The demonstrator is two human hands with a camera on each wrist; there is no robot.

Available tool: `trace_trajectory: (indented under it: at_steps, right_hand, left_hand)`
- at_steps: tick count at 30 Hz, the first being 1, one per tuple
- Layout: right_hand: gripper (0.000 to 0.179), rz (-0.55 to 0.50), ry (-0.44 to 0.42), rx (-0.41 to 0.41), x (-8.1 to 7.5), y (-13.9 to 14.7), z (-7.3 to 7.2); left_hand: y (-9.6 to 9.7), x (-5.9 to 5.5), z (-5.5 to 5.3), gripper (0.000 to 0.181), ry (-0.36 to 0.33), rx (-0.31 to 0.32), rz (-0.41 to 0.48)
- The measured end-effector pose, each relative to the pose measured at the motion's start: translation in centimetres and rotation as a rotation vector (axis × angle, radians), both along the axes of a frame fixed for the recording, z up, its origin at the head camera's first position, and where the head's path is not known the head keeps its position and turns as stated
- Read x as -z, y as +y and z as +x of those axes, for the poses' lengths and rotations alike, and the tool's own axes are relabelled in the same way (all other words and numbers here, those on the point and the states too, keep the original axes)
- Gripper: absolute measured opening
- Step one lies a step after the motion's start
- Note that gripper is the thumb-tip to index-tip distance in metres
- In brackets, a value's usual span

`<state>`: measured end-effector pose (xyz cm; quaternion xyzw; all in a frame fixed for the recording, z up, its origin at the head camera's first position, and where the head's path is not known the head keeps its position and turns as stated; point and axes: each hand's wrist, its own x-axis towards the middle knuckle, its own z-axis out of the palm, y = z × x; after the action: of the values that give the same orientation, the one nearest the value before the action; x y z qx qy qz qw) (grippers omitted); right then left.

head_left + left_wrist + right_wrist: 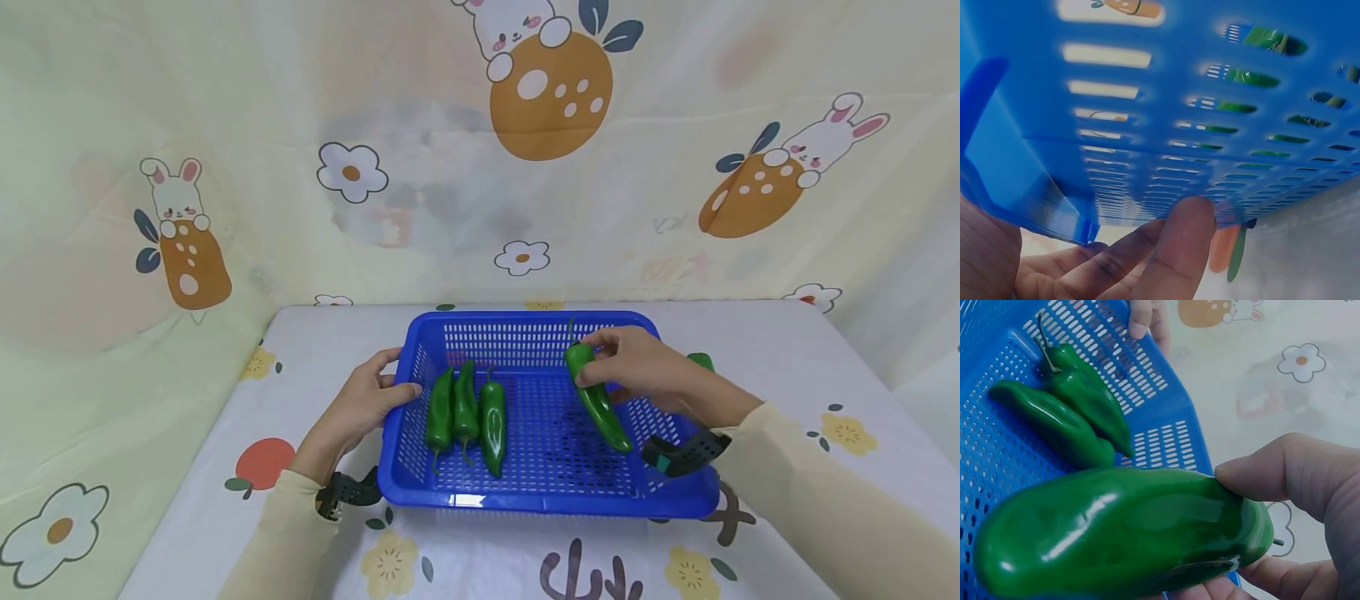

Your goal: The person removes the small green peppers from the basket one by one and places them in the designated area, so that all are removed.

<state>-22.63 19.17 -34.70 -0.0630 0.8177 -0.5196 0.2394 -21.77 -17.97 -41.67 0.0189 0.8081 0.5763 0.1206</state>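
Note:
A blue plastic basket (547, 504) with slotted walls stands on the table. My left hand (367, 400) grips its left rim, thumb over the edge; in the left wrist view the fingers (1179, 244) reach along the basket's outside. Three green peppers (466, 408) lie side by side in the basket's left half. My right hand (637, 367) pinches another green pepper (597, 404) near its stem end, over the basket's right half. That pepper (1122, 531) slants with its tip toward the front right and fills much of the right wrist view.
Beyond my right forearm, outside the basket's right wall, a green pepper-like piece (701, 360) shows, mostly hidden. A printed cloth (322, 333) covers the table. Behind it hangs a curtain (435, 208) with rabbits and flowers.

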Motion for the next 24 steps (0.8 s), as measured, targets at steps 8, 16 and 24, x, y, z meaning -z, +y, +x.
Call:
trace_trajectory:
  at_steps: [8,16,24]
  right_hand:
    - [0.069,0.018,0.045,-0.008,0.1,1.6,-0.4]
    - [0.070,0.012,0.044,0.010,-0.3,2.7,-0.5]
    - [0.068,0.024,0.068,0.014,-0.7,3.8,-0.5]
  left_hand:
    - [0.1,0.0,0.0,0.071,0.001,-0.009,-0.009]
    - [0.0,-0.1,0.0,0.071,0.001,-0.006,-0.010]
    - [0.0,0.1,-0.1,0.072,0.007,-0.009,-0.021]
